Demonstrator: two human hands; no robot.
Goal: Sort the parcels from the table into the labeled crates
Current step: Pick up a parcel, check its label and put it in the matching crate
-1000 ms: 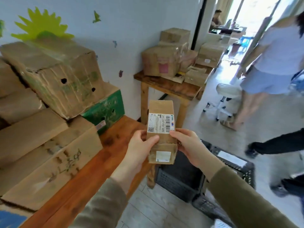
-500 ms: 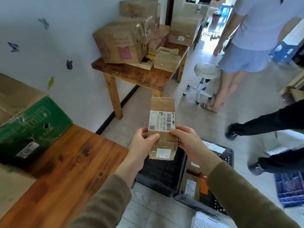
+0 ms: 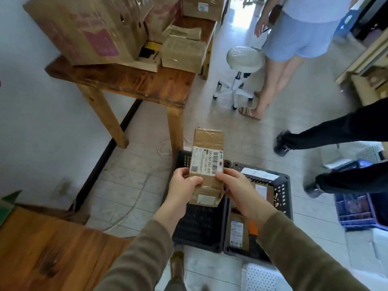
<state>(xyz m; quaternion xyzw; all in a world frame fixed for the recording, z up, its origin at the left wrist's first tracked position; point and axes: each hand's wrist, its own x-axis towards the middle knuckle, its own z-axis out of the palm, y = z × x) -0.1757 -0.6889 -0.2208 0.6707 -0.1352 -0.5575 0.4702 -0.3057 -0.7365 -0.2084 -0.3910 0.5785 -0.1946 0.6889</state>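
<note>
Scanning from the nearest point outward, I note the near wooden table (image 3: pixel 52 248) at lower left, with two olive sleeves (image 3: pixel 142 259) reaching forward past its corner. The left hand (image 3: pixel 182 185) and right hand (image 3: pixel 239 190) both grasp one small cardboard parcel (image 3: pixel 209 137): each thumb presses on the front face, and the fingers wrap round the side edges. The parcel is held upright in the air, clear of the table and above the floor crates. Its white shipping label (image 3: pixel 205 162), with barcode, faces the camera. Directly beneath, two crates stand side by side: the left black crate (image 3: pixel 199 225) and the right black crate (image 3: pixel 282 192). The right one carries a white paper tag (image 3: pixel 259 174) on its far rim and holds a labelled package (image 3: pixel 237 232). I cannot read the tag. Farther back, a second wooden table (image 3: pixel 134 80) against the wall carries stacked cardboard boxes (image 3: pixel 84 30). A white stool (image 3: pixel 243 57) stands beyond, beside a person in pale blue shorts (image 3: pixel 294 38).
</note>
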